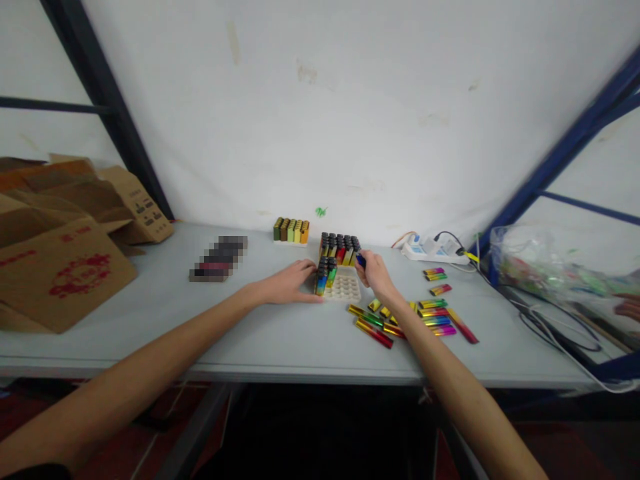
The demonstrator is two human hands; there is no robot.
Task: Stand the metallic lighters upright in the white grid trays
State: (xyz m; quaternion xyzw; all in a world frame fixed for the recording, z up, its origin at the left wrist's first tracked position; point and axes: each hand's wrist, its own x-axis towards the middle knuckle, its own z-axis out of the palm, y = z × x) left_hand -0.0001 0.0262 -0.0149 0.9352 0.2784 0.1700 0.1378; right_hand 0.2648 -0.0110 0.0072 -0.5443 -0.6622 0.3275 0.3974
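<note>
A white tray (345, 287) with round holes lies on the table, and several upright lighters (325, 277) with shiny coloured bodies and black tops fill its left end. My left hand (287, 283) braces that end, thumb along the front edge and fingertips by the lighters at the back. Over the tray's right side, my right hand (376, 272) pinches a dark blue lighter (361, 261), mostly hidden by the fingers. Right behind stands a packed block of lighters (340, 249) with black tops. Loose lighters (373, 331) in metallic colours lie around and beyond my right forearm.
Another block of lighters (291, 231) stands near the wall. Cardboard boxes (65, 267) occupy the left, beside a pixelated object (219, 259). A power strip (434, 251) with cables sits at the back right. Clear plastic bags (540, 257) and part of another person's hand (627, 305) appear far right.
</note>
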